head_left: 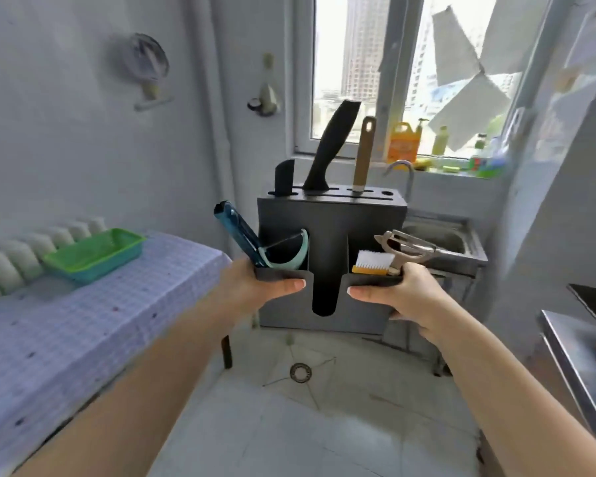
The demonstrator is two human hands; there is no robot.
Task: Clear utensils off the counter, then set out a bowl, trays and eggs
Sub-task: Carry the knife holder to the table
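Both hands, left hand and right hand, carry the knife block level in mid-air, fingers clamped on its front pockets so the knives stay upright.

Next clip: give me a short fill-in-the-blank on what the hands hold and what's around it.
1. Both hands, left hand and right hand, carry a dark knife ____.
2. The tray on the checked table is ____ in colour.
3. The white-bristled brush sits in the pocket by the ____ hand.
4. Behind the holder on the right is a metal ____.

Missing words: holder; green; right; sink
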